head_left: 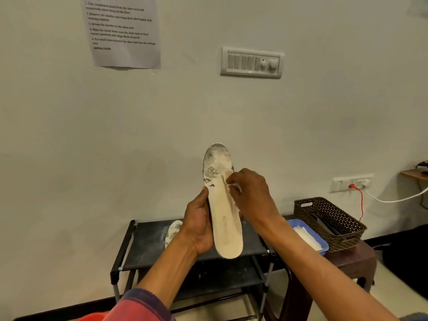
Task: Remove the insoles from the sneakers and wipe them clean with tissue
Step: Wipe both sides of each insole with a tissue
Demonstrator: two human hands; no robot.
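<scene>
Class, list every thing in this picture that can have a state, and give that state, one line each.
held insole: upright, toe end dusty, heel end clean-looking.
left hand: grips held insole's edge.
right hand: pinches tissue.
tissue: pressed against held insole.
second insole: lying on rack, dusty.
rack: top shelf powdery.
blue tray: holds spare tissues.
red plug: plugged in.

Right of the black shoe rack [143,242], a brown perforated basket [331,218] sits on a dark worktop [356,258]; high above the rack hangs a switch panel [252,62].
</scene>
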